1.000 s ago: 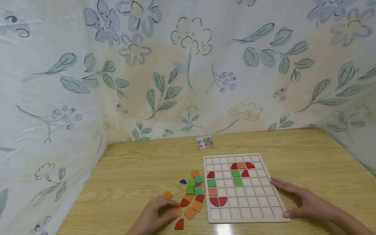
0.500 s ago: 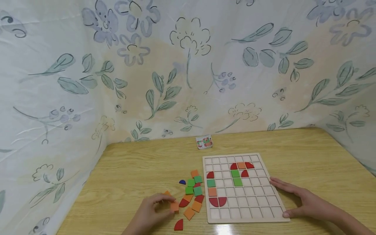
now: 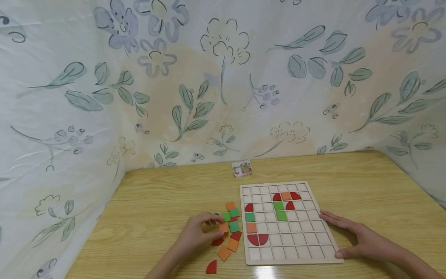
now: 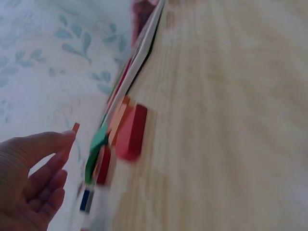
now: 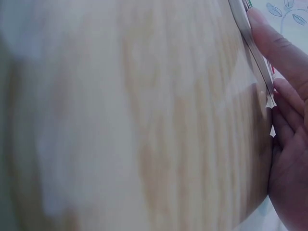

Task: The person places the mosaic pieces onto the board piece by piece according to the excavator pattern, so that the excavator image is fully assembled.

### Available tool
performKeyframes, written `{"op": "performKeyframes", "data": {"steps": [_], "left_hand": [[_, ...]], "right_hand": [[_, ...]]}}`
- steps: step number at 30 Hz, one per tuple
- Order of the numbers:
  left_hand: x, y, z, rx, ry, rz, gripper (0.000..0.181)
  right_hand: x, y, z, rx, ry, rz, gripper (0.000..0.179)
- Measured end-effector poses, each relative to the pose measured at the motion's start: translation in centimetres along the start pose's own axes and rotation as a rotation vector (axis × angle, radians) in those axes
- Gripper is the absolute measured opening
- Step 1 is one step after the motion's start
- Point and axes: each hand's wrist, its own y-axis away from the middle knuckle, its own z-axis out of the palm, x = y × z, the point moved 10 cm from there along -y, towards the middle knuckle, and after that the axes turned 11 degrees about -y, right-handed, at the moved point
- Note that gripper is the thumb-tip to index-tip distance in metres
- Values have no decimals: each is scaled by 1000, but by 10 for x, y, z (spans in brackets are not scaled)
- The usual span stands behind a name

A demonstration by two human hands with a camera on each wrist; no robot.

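Note:
My left hand (image 3: 196, 231) pinches an orange square tile (image 3: 223, 227) between thumb and fingers, over the loose tiles left of the grid board. In the left wrist view this orange tile (image 4: 75, 128) shows edge-on at the fingertips. The pale wooden grid board (image 3: 303, 248) carries red quarter circles, green squares and orange squares in some of its cells. My right hand (image 3: 364, 239) rests against the board's right side, thumb at the near corner and straight fingers farther up the edge. In the right wrist view, the thumb (image 5: 279, 48) lies along the board's edge.
Loose green tiles (image 3: 234, 226), orange tiles (image 3: 224, 253) and red quarter circles (image 3: 211, 267) lie left of the board, some overlapping. A blue piece (image 3: 216, 214) is mostly hidden behind the left hand. Behind the board lies a small patterned card (image 3: 241, 168). Floral cloth (image 3: 223, 97) encloses the table.
My left hand has lifted the orange tile from the left of the pile and carried it up and right, over the green tiles. The right hand stays at the board's edge.

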Motion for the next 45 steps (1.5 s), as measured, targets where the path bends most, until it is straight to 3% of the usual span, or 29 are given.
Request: {"op": "performKeyframes", "data": {"steps": [4, 13, 22, 30, 37, 45], "left_hand": [[11, -24, 16, -29, 21, 3, 23], [48, -70, 38, 8, -37, 125, 23], [61, -102, 66, 7, -110, 164, 22], [66, -111, 80, -30, -129, 161, 22], [67, -112, 81, -30, -158, 146, 22], [71, -113, 82, -13, -128, 179, 19]], "right_hand": [[-2, 0, 0, 9, -6, -15, 83], [-11, 0, -2, 47, 14, -55, 83], [-14, 0, -1, 61, 26, -79, 83], [-10, 1, -2, 58, 32, -54, 84], [-2, 0, -1, 19, 10, 17, 84], [-1, 0, -2, 20, 12, 3, 84]]}}
